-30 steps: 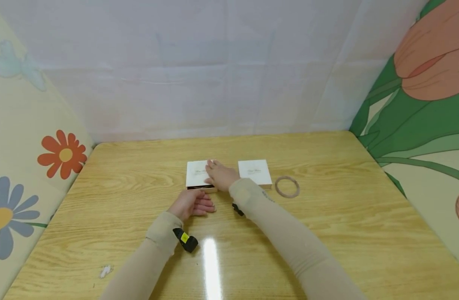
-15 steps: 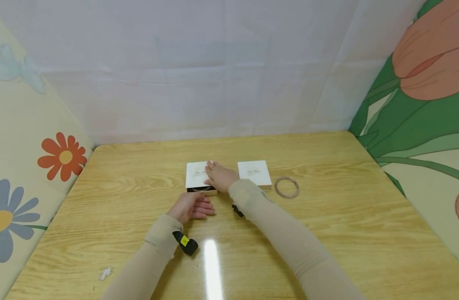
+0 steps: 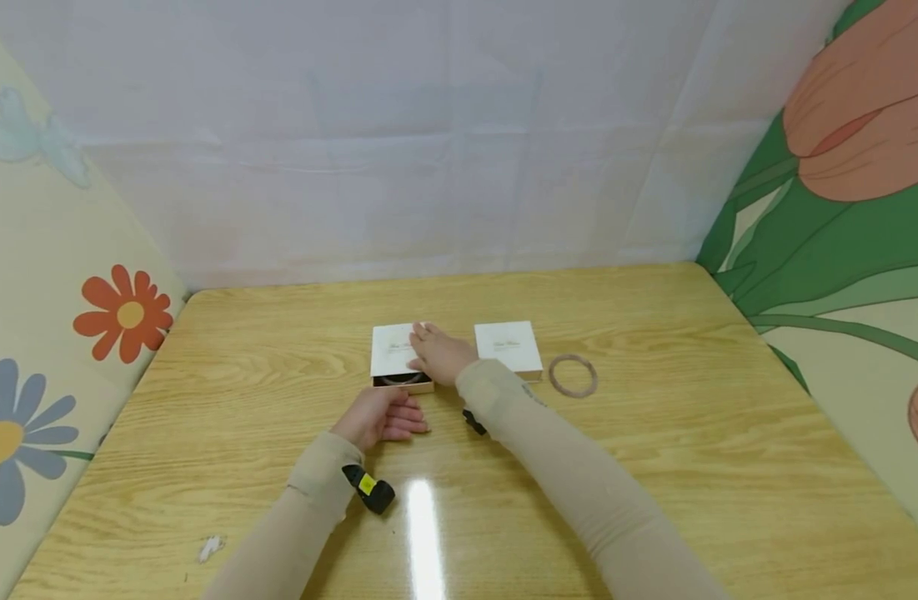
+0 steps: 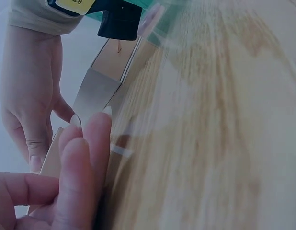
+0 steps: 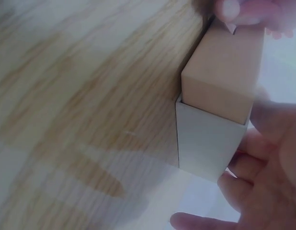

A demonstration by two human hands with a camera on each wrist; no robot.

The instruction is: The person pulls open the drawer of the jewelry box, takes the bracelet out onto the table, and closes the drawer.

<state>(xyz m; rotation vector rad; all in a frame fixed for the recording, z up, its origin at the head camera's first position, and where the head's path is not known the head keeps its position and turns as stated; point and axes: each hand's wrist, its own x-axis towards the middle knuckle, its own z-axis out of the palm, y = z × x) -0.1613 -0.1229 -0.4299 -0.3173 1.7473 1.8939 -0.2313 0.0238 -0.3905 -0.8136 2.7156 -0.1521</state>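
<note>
White box (image 3: pixel 391 350) lies flat on the wooden table (image 3: pixel 691 467), tan drawer (image 5: pixel 222 72) poking partly out! And there's a curved band (image 3: pixel 402 381) inside.

Person's rocking long beige sleeves (image 3: pixel 579 479) plus chunky black wrist cams (image 3: pixel 381 498), with little yellow stickers (image 3: pixel 366 483).

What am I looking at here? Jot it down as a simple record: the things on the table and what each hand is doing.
left box: white, drawer partly out on the near side
inside drawer: dark, part of a curved, ring-like item showing
right box: white, looks closed
loose ring: flat on the wood-grain table, right of the right box
left hand: at the drawer's front, exact finger hold unclear
right hand: resting on the left box
</note>
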